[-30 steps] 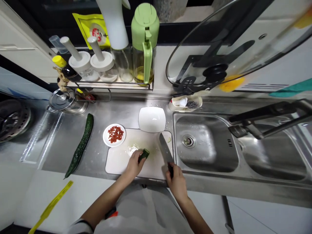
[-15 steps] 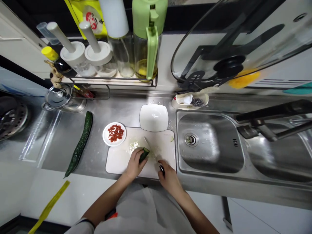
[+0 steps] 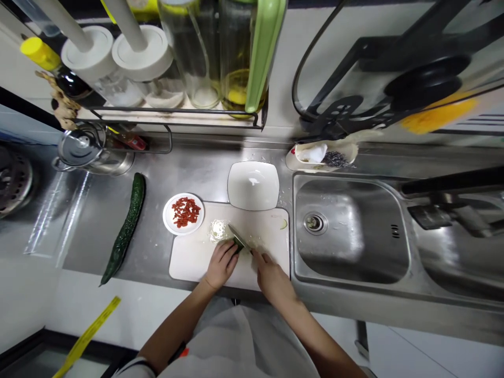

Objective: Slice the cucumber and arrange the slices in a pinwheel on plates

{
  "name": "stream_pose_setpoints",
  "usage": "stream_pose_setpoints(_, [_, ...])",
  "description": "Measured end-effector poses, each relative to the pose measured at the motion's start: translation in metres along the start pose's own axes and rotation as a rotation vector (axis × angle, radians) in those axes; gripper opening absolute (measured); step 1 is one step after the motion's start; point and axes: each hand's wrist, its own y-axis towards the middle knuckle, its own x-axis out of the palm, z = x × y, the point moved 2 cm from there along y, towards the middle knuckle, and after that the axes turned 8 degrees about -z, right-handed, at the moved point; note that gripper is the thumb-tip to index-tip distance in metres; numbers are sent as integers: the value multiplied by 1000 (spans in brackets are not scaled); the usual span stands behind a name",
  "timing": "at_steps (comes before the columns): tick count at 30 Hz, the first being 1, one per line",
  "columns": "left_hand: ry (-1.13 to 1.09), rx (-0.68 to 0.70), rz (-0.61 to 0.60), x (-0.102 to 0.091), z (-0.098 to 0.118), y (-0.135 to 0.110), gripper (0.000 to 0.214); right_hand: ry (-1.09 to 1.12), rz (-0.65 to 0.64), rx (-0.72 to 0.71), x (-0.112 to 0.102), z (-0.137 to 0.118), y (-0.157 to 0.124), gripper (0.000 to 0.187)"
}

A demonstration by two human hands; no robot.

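On a white cutting board, my left hand is closed over a short piece of cucumber, partly covered by the fingers. My right hand grips the handle of a knife, its blade lying across the cucumber's cut end. Wet, pale bits of cucumber lie on the board beyond my left hand. A thin pale-green slice rests at the board's upper right corner. Touching the board's upper left is a white plate of small red dried berries.
Behind the board stands a white bowl. A whole cucumber lies on the steel counter at left, near a lidded pot. To the right is a steel sink with a faucet. Jars and bottles fill a wall shelf.
My right hand has raised the knife and brought its blade onto the cucumber's end. My left hand still holds the cucumber piece, now more covered. The camera view has shifted closer.
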Motion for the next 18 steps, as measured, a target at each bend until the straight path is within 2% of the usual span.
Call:
stream_pose_setpoints(9, [18, 23, -12, -1, 0, 0, 24, -207, 10, -6, 2, 3, -42, 64])
stream_pose_setpoints(18, [42, 67, 11, -3, 1, 0, 22, -230, -86, 0, -1, -1, -51, 62])
